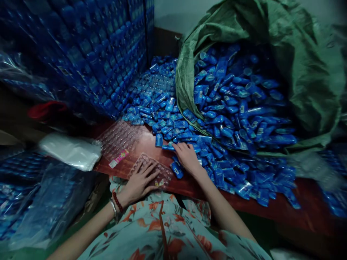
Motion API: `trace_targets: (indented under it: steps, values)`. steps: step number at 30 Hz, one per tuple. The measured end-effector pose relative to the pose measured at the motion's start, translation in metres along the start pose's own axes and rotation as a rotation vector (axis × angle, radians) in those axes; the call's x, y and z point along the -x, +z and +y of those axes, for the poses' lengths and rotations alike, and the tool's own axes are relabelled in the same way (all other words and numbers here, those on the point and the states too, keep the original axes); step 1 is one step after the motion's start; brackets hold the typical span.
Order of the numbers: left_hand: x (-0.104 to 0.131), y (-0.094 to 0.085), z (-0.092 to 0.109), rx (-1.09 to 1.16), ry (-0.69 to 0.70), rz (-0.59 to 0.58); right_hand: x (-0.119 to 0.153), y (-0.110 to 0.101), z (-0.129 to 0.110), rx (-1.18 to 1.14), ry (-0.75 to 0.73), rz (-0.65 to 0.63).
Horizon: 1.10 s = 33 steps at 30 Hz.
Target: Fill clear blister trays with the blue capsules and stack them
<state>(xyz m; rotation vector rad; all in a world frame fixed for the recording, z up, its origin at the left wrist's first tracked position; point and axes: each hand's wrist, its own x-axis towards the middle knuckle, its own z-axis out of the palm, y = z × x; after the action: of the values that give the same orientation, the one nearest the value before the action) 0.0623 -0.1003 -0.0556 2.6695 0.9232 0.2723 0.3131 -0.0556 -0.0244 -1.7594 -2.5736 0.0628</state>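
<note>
My left hand [142,179] lies flat with fingers spread on a clear plastic blister tray [151,164] at the table's near edge. The tray has moulded hollows. My right hand [187,156] reaches to the near edge of a heap of small blue plastic containers [179,124]. Its fingers are bent onto one blue container [168,147] lying on its side, and the thumb side is partly hidden. Another blue container [159,140] stands just beyond, and one more [176,169] lies beside the right wrist.
A green woven sack [187,68] spills blue containers onto the red table [179,186]. More clear trays [121,137] and a pink label strip [119,158] lie to the left, near a white plastic bag [73,150]. Tall stacks of blue packs [89,47] rise at the back left.
</note>
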Motion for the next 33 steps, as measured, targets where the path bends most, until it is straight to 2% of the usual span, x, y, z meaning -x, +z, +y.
trace_targets:
  steps: [3, 5, 7, 11, 15, 19, 23, 25, 28, 31, 33]
  values:
    - [0.006, 0.016, 0.006, -0.085, -0.092, 0.041, 0.017, -0.01, -0.007, -0.253, 0.047, 0.072]
    - [0.004, 0.023, 0.009, -0.099, -0.165, 0.088, 0.028, -0.016, -0.018, -0.383, 0.056, 0.055]
    - [0.003, 0.026, 0.01, -0.103, -0.214, 0.131, 0.035, -0.018, -0.031, -0.407, 0.047, 0.001]
    - [0.001, 0.029, 0.011, -0.097, -0.226, 0.159, 0.031, -0.018, -0.052, -0.196, 0.04, -0.088]
    - [0.001, 0.032, 0.011, -0.09, -0.215, 0.173, 0.013, -0.023, -0.065, 0.015, -0.076, -0.179]
    - [-0.001, 0.036, 0.013, -0.082, -0.207, 0.222, -0.01, -0.03, -0.079, 0.084, -0.169, -0.25]
    - [-0.004, 0.04, 0.014, -0.08, -0.248, 0.25, -0.026, -0.031, -0.088, 0.12, -0.191, -0.282]
    - [-0.006, 0.042, 0.014, -0.076, -0.286, 0.256, -0.025, -0.031, -0.082, 0.083, -0.188, -0.261]
    - [-0.009, 0.043, 0.015, -0.077, -0.315, 0.274, -0.011, -0.036, -0.056, 0.013, -0.11, -0.214]
    - [-0.011, 0.042, 0.015, -0.089, -0.318, 0.267, 0.004, -0.042, -0.022, 0.116, 0.048, -0.178]
    - [-0.012, 0.04, 0.016, -0.102, -0.323, 0.245, 0.009, -0.043, -0.003, 0.215, 0.101, -0.202]
